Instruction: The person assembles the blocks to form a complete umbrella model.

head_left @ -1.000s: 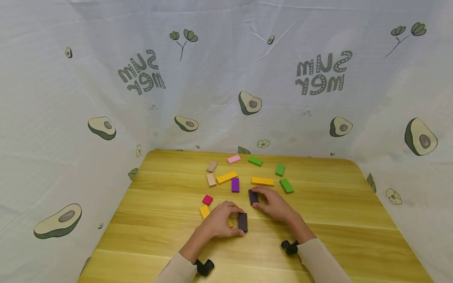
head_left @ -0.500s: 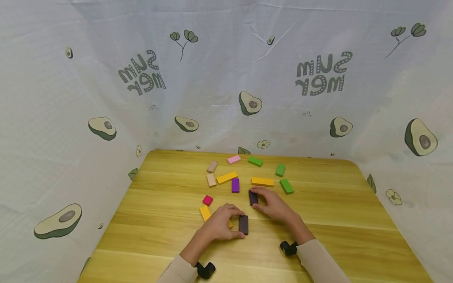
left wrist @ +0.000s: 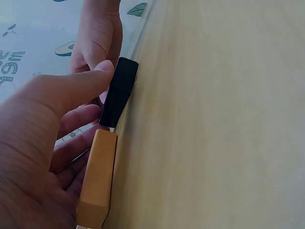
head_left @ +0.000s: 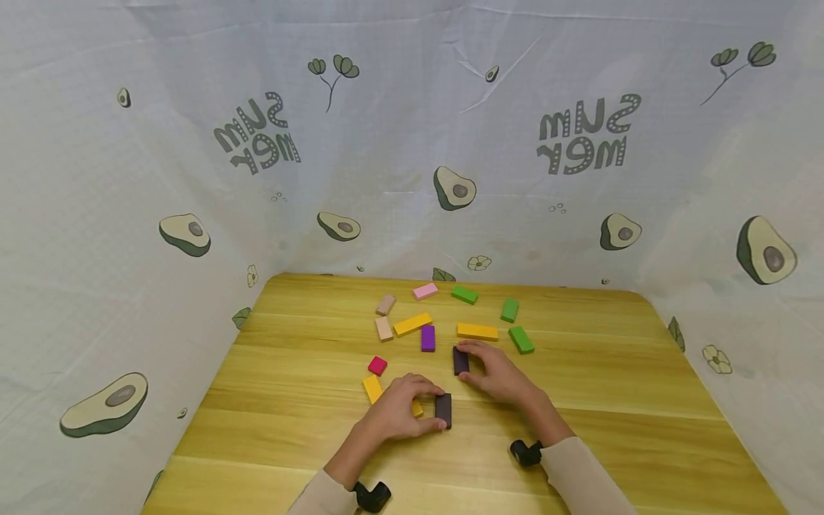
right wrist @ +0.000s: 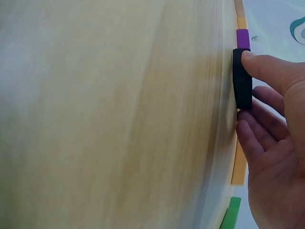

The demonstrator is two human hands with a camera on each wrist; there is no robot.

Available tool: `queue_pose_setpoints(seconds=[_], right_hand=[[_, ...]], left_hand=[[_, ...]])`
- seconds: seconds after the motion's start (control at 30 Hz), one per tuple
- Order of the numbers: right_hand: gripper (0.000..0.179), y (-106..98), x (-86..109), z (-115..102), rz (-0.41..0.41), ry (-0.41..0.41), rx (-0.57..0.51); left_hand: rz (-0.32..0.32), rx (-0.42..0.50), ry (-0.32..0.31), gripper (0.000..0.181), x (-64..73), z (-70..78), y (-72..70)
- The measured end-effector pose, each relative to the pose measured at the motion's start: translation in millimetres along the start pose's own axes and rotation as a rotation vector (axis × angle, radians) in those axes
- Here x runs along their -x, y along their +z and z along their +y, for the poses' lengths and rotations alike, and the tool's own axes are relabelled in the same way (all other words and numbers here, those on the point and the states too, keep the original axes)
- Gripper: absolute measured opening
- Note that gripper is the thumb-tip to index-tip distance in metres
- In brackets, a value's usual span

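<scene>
My left hand (head_left: 400,408) pinches a black block (head_left: 443,411) end to end, thumb at its near end and fingertips at its far end. Farther back and a little to the right, my right hand (head_left: 494,368) holds a second black block (head_left: 460,361) between thumb and fingers. Both blocks lie lengthwise, pointing away from the body. A yellow block (head_left: 417,408) shows partly from behind the left hand, and in the left wrist view a yellow block (left wrist: 97,176) lies beside the palm. Just beyond the right hand's block sits a purple block (head_left: 428,338).
Behind the hands lie two long yellow blocks (head_left: 478,331), several green blocks (head_left: 521,340), a pink block (head_left: 425,291) and two beige blocks (head_left: 383,329). A red block (head_left: 378,365) and another yellow block (head_left: 373,388) are left of the left hand. Patterned cloth (head_left: 399,143) surrounds the wooden table (head_left: 579,372).
The left hand's black block has shifted slightly nearer the body and to the right, most of it in the first half second. The right hand and its block hold almost still.
</scene>
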State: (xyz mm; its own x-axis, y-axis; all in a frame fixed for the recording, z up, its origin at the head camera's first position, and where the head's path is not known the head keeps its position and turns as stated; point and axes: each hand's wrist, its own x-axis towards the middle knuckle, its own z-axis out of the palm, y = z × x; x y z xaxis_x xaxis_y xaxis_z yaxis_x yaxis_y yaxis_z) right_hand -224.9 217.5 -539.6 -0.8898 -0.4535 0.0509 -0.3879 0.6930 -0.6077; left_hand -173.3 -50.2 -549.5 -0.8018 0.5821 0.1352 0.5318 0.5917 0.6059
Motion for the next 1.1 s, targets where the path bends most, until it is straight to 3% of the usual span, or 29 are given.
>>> queue_pose_setpoints(seconds=[0.27, 0.47, 0.73, 1.1], right_hand=[[0.055, -2, 0.5, 0, 0.008, 0.001, 0.002], [0.055, -2, 0.7, -2, 0.009, 0.008, 0.015], [0.052, -1, 3.8, -10, 0.032, -0.033, 0.009], [0.050, 5, 5.9, -25, 0.008, -0.046, -0.018]], left_hand=[[0.045, 0.014, 0.022, 0.045, 0.9, -1.3, 1.0], [0.043, 0.016, 0.025, 0.040, 1.3, -1.4, 1.8], [0.062, 0.014, 0.029, 0.031, 1.1, -2.6, 4.4], [0.090, 0.047, 0.006, 0.033, 1.5, 0.4, 3.2]])
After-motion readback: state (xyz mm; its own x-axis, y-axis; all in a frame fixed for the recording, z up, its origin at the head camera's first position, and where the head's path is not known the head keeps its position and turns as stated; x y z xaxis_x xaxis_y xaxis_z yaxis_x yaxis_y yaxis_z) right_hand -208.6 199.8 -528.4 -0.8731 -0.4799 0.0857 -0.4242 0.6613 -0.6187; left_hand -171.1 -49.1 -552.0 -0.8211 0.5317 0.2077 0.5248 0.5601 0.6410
